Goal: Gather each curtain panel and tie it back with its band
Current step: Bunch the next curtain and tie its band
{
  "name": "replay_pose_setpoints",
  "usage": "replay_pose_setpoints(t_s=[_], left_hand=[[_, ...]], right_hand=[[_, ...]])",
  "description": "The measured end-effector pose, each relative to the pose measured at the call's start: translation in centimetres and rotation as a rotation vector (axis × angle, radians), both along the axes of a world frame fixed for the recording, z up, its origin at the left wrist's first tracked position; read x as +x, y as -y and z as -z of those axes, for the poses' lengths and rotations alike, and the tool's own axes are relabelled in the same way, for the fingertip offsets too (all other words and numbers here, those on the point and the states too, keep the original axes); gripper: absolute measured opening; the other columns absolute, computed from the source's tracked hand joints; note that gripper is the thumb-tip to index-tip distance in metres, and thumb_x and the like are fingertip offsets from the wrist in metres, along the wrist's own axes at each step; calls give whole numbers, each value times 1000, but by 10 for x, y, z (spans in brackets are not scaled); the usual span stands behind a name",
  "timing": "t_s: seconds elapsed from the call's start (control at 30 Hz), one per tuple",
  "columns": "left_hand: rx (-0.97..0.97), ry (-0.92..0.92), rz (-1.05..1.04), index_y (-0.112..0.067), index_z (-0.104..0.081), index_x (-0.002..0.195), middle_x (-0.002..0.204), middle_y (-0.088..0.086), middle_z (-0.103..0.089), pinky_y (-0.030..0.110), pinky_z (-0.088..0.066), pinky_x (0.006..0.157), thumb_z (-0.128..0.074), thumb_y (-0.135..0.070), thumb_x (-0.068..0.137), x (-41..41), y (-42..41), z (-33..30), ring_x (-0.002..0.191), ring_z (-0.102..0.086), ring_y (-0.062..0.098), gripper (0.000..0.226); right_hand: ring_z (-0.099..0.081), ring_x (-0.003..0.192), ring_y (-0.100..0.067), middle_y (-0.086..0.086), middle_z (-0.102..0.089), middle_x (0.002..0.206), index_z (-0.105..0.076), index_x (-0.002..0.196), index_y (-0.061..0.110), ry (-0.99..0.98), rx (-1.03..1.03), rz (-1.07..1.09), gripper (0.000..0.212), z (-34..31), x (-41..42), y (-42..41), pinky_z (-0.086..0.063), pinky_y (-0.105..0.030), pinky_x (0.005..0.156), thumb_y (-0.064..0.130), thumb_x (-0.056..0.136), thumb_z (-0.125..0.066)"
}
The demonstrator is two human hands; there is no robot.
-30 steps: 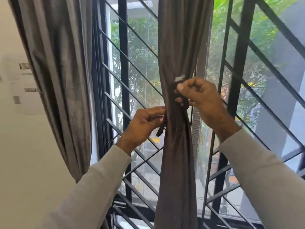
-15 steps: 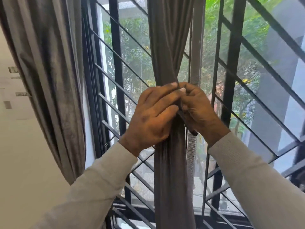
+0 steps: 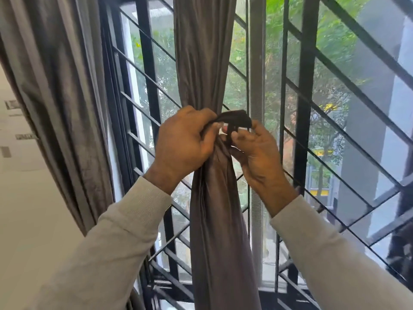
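A: Change since half a second ago: the left hand (image 3: 184,145), which lay flat over the gathered curtain panel (image 3: 214,198), has curled and drawn back to the left; a dark band (image 3: 234,119) now arches in plain view between the two hands.

B: Panel condition?

A: Grey-brown, smooth sheen. Hangs in front of the black window grille (image 3: 306,86), bunched to a narrow waist at hand height, widening above and below. A second grey panel (image 3: 58,97) hangs loose at the left, well apart, untouched.

B: Band position?

A: At the waist of the centre panel, looped up over the front; a narrow strand drops between the fingers. Whether it runs fully round the back cannot be told.

B: Left hand?

A: Fingers curled, gripping the band's left end against the panel.

B: Right hand (image 3: 254,151)?

A: Thumb and fingertips pinch the band's right end and the thin strand; palm faces the panel, touching its right edge. Both sleeves (image 3: 125,231) light grey.
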State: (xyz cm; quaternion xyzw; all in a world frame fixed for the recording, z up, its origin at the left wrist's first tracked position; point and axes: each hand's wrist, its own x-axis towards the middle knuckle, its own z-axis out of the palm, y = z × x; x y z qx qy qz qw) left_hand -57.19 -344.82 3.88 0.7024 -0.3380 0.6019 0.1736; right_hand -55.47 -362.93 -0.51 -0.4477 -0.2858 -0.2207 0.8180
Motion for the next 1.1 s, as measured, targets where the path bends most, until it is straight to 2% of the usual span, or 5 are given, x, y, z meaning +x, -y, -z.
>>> replay_pose_setpoints(t_s=[0.4, 0.5, 0.67, 0.8, 1.1], left_hand=[[14, -211, -93, -25, -81, 100, 90, -1, -76, 45, -60, 80, -67, -39, 93, -7, 13, -35, 87, -70, 27, 21], [161, -239, 106, -23, -84, 101, 80, -5, -71, 41, -58, 72, -73, -37, 90, -5, 12, -32, 76, -67, 19, 21], [104, -244, 208, -25, -73, 109, 85, -3, -74, 39, -56, 67, -81, -25, 87, 12, 9, -14, 76, -67, 14, 24], [75, -216, 211, -23, -56, 140, 97, -7, -76, 19, -49, 70, -81, -13, 83, 8, 10, 0, 69, -59, -8, 63], [146, -36, 127, -6, -80, 114, 103, 9, -70, 45, -58, 77, -76, -12, 92, 25, 7, 12, 92, -66, 27, 23]], right_hand=[[-73, 103, -22, -22, -65, 118, -74, 99, 15, 582, -335, 775, 27, -13, -40, 10, -66, -42, 77, -10, 90, -76], [-74, 100, -2, -15, -65, 130, -74, 106, 12, 401, -366, 676, 29, -35, -43, 19, -66, -29, 71, -11, 89, -75], [-79, 74, -31, -28, -75, 94, -67, 100, -5, 2, -464, 455, 13, -52, -44, 28, -66, -44, 66, -6, 91, -76], [-78, 74, -42, -28, -75, 87, -56, 118, -1, -189, -501, 410, 45, -56, -48, 26, -66, -55, 68, -4, 83, -84], [-78, 73, -30, -10, -77, 76, -51, 127, 6, -178, -591, 348, 62, -68, -50, 33, -66, -47, 68, -3, 79, -89]])
